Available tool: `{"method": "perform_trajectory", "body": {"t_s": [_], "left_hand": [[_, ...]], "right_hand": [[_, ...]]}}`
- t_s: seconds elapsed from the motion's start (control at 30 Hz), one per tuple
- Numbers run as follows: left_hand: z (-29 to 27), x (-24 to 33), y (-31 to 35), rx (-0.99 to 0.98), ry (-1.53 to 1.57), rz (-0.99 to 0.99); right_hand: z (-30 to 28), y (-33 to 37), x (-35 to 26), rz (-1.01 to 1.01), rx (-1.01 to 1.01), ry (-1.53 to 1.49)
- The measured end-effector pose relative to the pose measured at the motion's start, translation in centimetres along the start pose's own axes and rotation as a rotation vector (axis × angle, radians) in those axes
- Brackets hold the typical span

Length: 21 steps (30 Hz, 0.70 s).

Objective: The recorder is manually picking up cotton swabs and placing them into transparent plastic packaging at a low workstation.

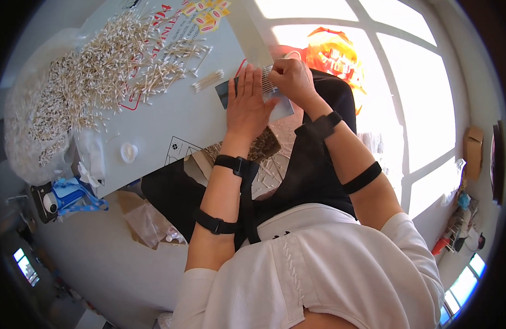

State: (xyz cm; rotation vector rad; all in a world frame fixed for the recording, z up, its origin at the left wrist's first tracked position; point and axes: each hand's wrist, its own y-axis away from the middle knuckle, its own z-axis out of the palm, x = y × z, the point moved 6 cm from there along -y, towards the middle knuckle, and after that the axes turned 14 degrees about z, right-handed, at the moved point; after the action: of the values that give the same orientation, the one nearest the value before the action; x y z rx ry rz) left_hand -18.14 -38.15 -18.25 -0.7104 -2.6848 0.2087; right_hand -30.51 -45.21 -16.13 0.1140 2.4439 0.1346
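Observation:
My left hand [247, 104] lies flat with its fingers stretched out. It rests on a dark grey-blue sheet [285, 108] at the table's near right edge. Right beside it, my right hand [294, 79] is closed, knuckles up; whatever its fingers hold is hidden. A row of cotton swabs [268, 78] lies side by side between the two hands, partly covered by them. Left of my left hand, a small bundle of cotton swabs [208, 80] sits on the table. Further left spreads a large heap of loose cotton swabs [107, 57].
The heap spills from a clear plastic bag [20, 134] on the pale printed table [154, 123]. Small yellow-and-white labels [208, 16] lie at the far edge. A small white cup [129, 153] stands near the front. Beyond my right hand is an orange plastic bag [335, 55].

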Motion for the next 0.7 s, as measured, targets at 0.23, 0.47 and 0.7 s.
{"method": "perform_trajectory", "body": {"t_s": [0.23,0.47,0.7], "left_hand": [[-1.3,-1.8,0.3,0.657,0.770,-0.276],[-0.3,-1.5,-0.9,0.751,0.898,-0.357],[-0.2,-0.8,-2.2,0.706,0.942,-0.317]], "right_hand": [[2.6,1.4,8.8,0.804,-0.211,-1.452],[5.1,1.9,5.8,0.612,-0.337,-1.624],[5.5,1.5,6.9,0.543,-0.197,-1.398]]}}
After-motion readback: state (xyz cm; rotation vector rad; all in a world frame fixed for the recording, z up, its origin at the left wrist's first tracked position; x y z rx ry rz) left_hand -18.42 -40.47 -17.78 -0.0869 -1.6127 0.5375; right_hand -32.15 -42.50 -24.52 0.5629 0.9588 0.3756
